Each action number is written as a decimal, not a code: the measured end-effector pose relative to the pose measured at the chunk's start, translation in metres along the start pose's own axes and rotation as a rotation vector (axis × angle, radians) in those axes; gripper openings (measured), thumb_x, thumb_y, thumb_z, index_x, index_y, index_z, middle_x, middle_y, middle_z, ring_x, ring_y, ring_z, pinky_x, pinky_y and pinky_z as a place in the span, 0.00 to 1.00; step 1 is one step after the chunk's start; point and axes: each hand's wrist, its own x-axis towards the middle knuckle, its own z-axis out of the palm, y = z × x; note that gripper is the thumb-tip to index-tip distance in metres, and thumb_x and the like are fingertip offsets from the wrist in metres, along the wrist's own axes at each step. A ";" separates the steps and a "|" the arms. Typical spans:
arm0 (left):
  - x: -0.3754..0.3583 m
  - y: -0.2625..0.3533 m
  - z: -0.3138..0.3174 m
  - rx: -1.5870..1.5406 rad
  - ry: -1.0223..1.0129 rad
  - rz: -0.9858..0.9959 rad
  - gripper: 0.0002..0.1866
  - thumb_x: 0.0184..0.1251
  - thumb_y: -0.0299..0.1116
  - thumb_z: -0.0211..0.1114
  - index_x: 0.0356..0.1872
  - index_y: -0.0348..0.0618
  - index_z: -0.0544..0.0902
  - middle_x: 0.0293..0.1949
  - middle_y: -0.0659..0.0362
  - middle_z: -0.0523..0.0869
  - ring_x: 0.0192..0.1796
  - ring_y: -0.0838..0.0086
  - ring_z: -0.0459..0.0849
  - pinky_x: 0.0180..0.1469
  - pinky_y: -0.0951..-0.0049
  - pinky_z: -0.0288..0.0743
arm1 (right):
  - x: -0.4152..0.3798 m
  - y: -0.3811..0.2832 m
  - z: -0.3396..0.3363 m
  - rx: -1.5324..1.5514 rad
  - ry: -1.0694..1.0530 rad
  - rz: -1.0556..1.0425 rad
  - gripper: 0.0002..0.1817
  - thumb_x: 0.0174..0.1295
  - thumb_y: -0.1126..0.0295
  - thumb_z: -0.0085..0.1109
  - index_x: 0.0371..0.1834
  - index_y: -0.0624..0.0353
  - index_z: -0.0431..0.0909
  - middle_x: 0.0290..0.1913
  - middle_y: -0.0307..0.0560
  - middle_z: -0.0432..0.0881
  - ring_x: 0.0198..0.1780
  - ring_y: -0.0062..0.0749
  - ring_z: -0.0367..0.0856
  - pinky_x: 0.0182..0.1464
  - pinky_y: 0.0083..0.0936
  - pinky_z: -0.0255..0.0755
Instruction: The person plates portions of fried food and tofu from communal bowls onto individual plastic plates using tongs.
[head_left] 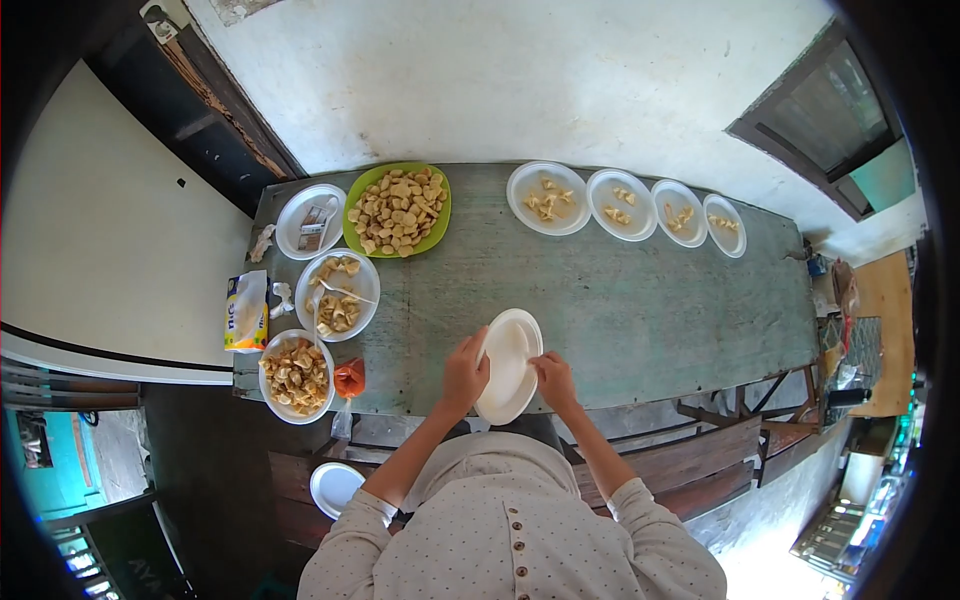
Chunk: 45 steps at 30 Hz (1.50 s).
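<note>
An empty white oval plate [508,368] is tilted over the table's front edge. On its left side my left hand [466,376] is closed round the rim. My right hand [554,381] pinches the plate's right rim. To the left stand a white plate with dumpling-like pieces and white plastic cutlery [338,312], and a white plate heaped with brown pieces [297,378]. A small bag of red sauce [349,378] lies beside them. Behind is a green plate piled with round tan pieces [397,211].
Four white plates with a few pieces each, one of them large [548,199], line the back of the green table [600,310]. A tissue pack [247,312] and a plate with small packets [310,222] are at left. A white plate [337,489] rests on the bench.
</note>
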 end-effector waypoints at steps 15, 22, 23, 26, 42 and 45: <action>-0.018 -0.006 -0.041 -0.015 -0.026 0.017 0.22 0.47 0.19 0.56 0.48 0.36 0.75 0.32 0.45 0.78 0.34 0.53 0.78 0.36 0.63 0.71 | 0.012 -0.034 0.055 -0.051 0.356 0.008 0.10 0.49 0.82 0.54 0.35 0.62 0.79 0.30 0.49 0.77 0.26 0.36 0.77 0.28 0.26 0.73; -0.034 -0.027 -0.060 0.038 -0.051 0.022 0.25 0.48 0.19 0.55 0.53 0.35 0.72 0.36 0.44 0.78 0.36 0.53 0.79 0.39 0.62 0.72 | -0.008 -0.034 0.070 -0.043 0.316 0.127 0.09 0.48 0.82 0.55 0.32 0.61 0.81 0.27 0.49 0.77 0.24 0.36 0.77 0.26 0.26 0.71; -0.035 -0.028 -0.061 0.034 -0.045 0.026 0.25 0.48 0.19 0.55 0.53 0.35 0.72 0.36 0.44 0.78 0.36 0.53 0.79 0.39 0.61 0.73 | -0.006 -0.032 0.070 -0.013 0.295 0.137 0.09 0.48 0.82 0.55 0.32 0.61 0.81 0.27 0.49 0.77 0.24 0.35 0.77 0.26 0.25 0.71; -0.034 -0.027 -0.067 0.047 -0.031 0.048 0.24 0.48 0.19 0.55 0.53 0.36 0.72 0.35 0.45 0.78 0.35 0.53 0.79 0.38 0.62 0.73 | 0.015 -0.066 0.046 0.109 0.354 0.135 0.08 0.49 0.82 0.55 0.31 0.61 0.81 0.25 0.48 0.77 0.23 0.33 0.77 0.25 0.23 0.71; -0.022 -0.013 -0.039 0.133 0.165 -0.069 0.24 0.50 0.19 0.56 0.52 0.41 0.74 0.32 0.47 0.77 0.33 0.53 0.77 0.35 0.62 0.71 | 0.006 -0.014 0.045 0.004 -0.255 -0.014 0.09 0.50 0.81 0.52 0.32 0.60 0.80 0.33 0.52 0.77 0.33 0.47 0.77 0.36 0.35 0.72; -0.015 -0.011 -0.031 0.172 0.141 -0.101 0.24 0.50 0.20 0.56 0.53 0.41 0.73 0.32 0.46 0.77 0.33 0.52 0.78 0.36 0.61 0.71 | 0.022 -0.003 0.025 0.078 -0.552 -0.142 0.07 0.51 0.80 0.52 0.31 0.61 0.80 0.33 0.52 0.77 0.34 0.47 0.77 0.37 0.35 0.72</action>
